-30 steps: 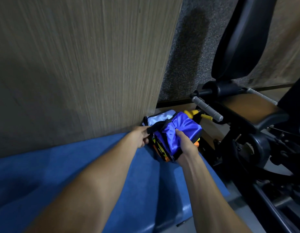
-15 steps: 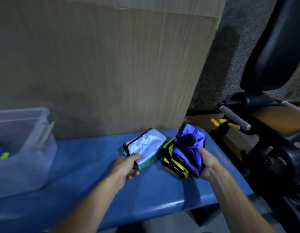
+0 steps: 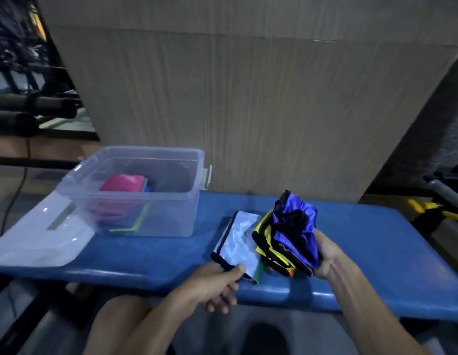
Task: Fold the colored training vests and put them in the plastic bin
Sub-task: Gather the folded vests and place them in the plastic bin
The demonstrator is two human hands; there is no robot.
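Your left hand (image 3: 214, 285) pinches the near corner of the folded white vest (image 3: 238, 243), thumb on top, the other fingers curled beneath; the vest lies flat on the blue bench (image 3: 376, 252). Your right hand (image 3: 325, 254) grips a bundle of folded vests (image 3: 290, 235), blue outermost with yellow and orange edges, lifted just beside the white one. The clear plastic bin (image 3: 171, 216) stands to the left, holding a pink vest (image 3: 122, 182).

Blue padded bench (image 3: 376, 252) before wood-grain wall panel (image 3: 248, 111)
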